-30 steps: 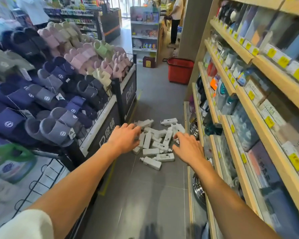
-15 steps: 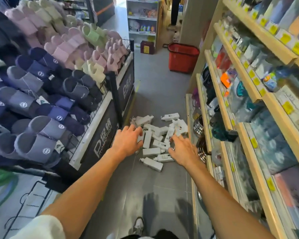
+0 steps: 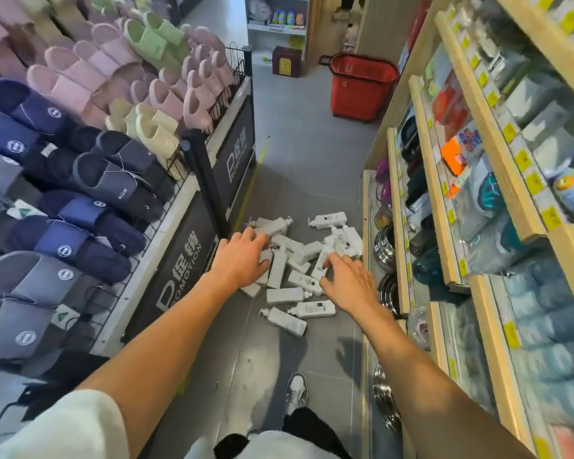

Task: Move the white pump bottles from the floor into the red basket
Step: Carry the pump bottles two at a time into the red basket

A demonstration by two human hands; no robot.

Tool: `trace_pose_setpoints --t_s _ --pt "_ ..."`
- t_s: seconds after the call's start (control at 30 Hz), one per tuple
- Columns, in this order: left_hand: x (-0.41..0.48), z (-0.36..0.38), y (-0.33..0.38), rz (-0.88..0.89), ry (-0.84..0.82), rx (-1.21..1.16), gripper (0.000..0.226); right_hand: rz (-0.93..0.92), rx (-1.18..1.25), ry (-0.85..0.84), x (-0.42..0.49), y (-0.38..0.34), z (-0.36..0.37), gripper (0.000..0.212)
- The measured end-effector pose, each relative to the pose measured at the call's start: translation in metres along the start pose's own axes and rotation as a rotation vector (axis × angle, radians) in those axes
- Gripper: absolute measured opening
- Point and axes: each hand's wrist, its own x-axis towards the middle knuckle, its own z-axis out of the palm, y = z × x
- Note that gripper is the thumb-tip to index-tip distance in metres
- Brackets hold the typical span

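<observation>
white pump bottles [image 3: 285, 294] lie heaped on the floor [image 3: 299, 167], btwn slipper rack [image 3: 80, 160] & shelf unit [image 3: 436, 193]. left grip [image 3: 241, 256] is over the heap's left edge, fingers spread, holding nothing. right grip [image 3: 350, 283] is over its right edge, fingers loosely bent, tips at a bottle, nothing clasped. red basket [image 3: 362, 91] stands well apart, at the floor's far end by the shelves.

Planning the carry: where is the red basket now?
In the head view the red basket stands on the floor up the aisle, on the right beside the wooden shelves, well beyond the bottles.
</observation>
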Motion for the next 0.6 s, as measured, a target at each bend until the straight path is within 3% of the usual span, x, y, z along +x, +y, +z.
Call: trace_pose_setpoints --t_s 0.6 --pt "0.14 -0.018 -0.046 -0.039 -0.088 -0.085 0.033 0.049 0.041 -0.171 0.158 -0.002 -0.016 0.036"
